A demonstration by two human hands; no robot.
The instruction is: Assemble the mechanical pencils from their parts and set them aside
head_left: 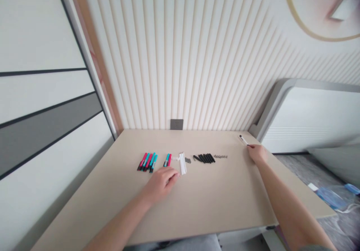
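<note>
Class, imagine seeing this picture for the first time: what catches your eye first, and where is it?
The bright pink and turquoise barrels stand out most, lying on the left half of the table. Next come the black tubes, side by side right of the thin white sticks, and the white pen in the right hand, near the far right corner.

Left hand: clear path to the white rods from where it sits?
Looks like yes. The left hand is right beside the near end of the white rods, and I see nothing between its fingertips and them.
</note>
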